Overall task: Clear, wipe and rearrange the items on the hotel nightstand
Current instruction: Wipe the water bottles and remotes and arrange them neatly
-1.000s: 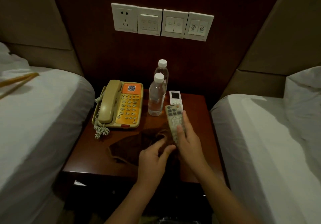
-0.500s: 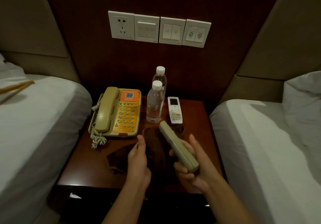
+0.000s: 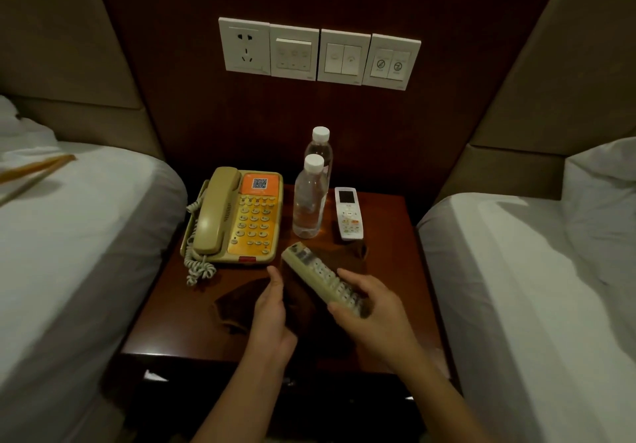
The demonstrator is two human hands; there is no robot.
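Beige remote in right hand — above brown cloth (mid-nightstand).

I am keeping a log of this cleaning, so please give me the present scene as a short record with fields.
surface: wooden nightstand between two beds
left hand: holds the dark cloth
right hand: holds the beige remote, buttons up, above the cloth
phone: back left, handset on its cradle
water bottles: two, upright, capped, one behind the other
white remote: lies flat, right of the bottles
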